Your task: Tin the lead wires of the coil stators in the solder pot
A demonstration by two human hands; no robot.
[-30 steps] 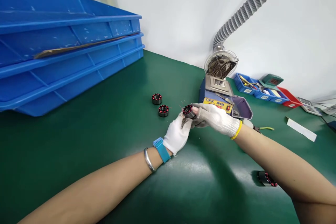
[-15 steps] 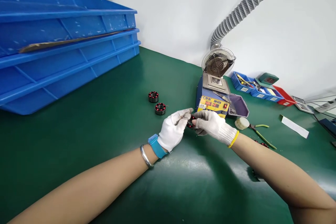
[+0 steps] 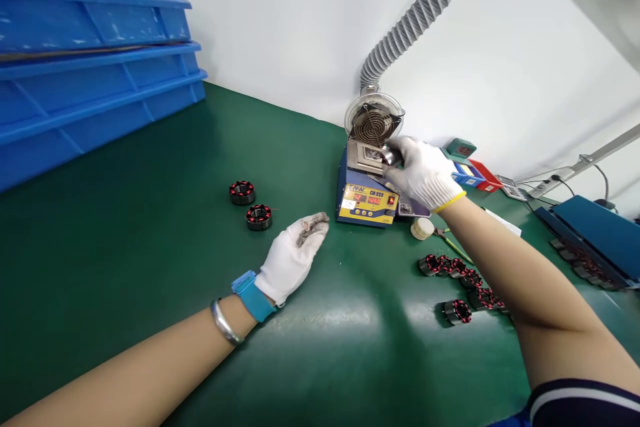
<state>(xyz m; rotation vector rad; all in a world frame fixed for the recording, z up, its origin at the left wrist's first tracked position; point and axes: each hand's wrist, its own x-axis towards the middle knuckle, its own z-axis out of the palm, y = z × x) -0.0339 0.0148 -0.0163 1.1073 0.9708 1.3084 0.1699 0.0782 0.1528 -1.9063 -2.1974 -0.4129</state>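
Note:
My right hand (image 3: 417,170), in a white glove, grips a motor stator (image 3: 393,157) above the solder pot (image 3: 367,180). The stator is tilted and partly covered by my fingers. Beneath it lies the pot's metal top, and a yellow panel with red digits faces me. My left hand (image 3: 295,250), also gloved and with a blue wrist strap, rests near the green table surface. Its fingers are loosely curved with a gap to the thumb, and I see nothing held there. To its left stand two black stators with red windings, a rear one (image 3: 243,193) and a front one (image 3: 259,217).
Several finished-looking stators (image 3: 457,267) stand at the right under my forearm. Near the pot are a round cream-coloured block (image 3: 423,228) and green-handled cutters (image 3: 455,245). Blue crates (image 3: 100,87) are stacked at left. A grey exhaust hose (image 3: 415,23) rises behind the fan.
My right hand has carried the stator away from my left hand, up and over the solder pot. My left hand has let go of it. The view has turned to the right.

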